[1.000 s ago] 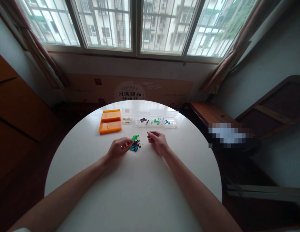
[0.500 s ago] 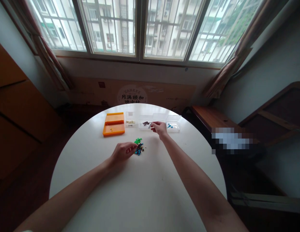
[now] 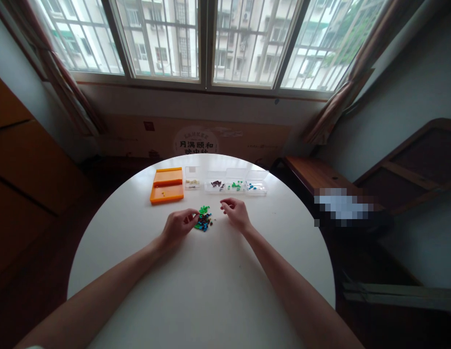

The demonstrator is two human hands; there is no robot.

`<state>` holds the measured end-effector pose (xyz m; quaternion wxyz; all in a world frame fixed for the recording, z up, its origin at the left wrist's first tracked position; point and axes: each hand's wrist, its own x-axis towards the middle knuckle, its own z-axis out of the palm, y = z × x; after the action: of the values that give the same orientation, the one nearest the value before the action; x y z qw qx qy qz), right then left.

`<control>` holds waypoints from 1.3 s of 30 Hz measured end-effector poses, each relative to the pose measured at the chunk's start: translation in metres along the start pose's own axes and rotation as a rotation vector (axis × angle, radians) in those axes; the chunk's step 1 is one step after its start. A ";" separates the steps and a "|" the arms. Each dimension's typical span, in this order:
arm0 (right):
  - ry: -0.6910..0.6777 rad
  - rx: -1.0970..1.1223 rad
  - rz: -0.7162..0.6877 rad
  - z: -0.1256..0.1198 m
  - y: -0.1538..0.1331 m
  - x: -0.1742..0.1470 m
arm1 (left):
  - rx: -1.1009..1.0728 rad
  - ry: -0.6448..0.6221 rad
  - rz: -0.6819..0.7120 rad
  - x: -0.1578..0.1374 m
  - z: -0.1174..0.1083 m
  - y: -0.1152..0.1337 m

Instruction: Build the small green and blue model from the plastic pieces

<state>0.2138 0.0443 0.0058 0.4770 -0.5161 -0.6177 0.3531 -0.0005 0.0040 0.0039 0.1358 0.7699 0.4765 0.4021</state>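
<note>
Fingers of the left hand are curled, with thumb and forefinger brought nearly together at the left edge of one heap of small pieces on the white bench; whether a piece is pinched there cannot be told. Green, blue and dark brown pieces are mixed in the heap, too closely overlapped to be counted, with most of the green gathered at its far side. One pale piece is seen alone just to the right. Beyond it, the right hand is held apart from the heap, its fingers bent and only a narrow space, if any, left at the tips; a held piece cannot be made out. Farther back, one orange case is laid open, with tiny yellow bits in its near half. Beside it, one small clear box is stocked with pale pieces. To the right, three clear compartments are set in a row: dark brown pieces, green pieces and blue pieces are contained, left to right, none reliably countable.
</note>
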 end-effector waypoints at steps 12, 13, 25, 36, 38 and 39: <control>-0.113 -0.404 -0.272 0.012 -0.007 -0.032 | 0.052 0.050 -0.056 -0.001 -0.003 0.001; -0.121 -0.421 -0.287 0.012 -0.008 -0.033 | 0.053 0.050 -0.055 -0.001 -0.003 0.000; -0.176 -0.553 -0.370 0.012 -0.012 -0.035 | 0.045 0.045 -0.044 -0.001 -0.004 0.002; -0.116 -0.496 -0.308 0.012 -0.010 -0.037 | 0.034 0.035 -0.027 -0.001 -0.004 0.001; -0.113 -0.503 -0.310 0.012 -0.011 -0.037 | 0.033 0.026 -0.023 -0.001 -0.004 0.001; -0.113 -0.504 -0.311 0.012 -0.010 -0.037 | 0.035 0.023 -0.022 -0.001 -0.004 0.001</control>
<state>0.1992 0.0062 0.0034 0.3470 -0.4968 -0.7832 0.1395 -0.0028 0.0024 0.0067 0.1210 0.7621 0.4937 0.4010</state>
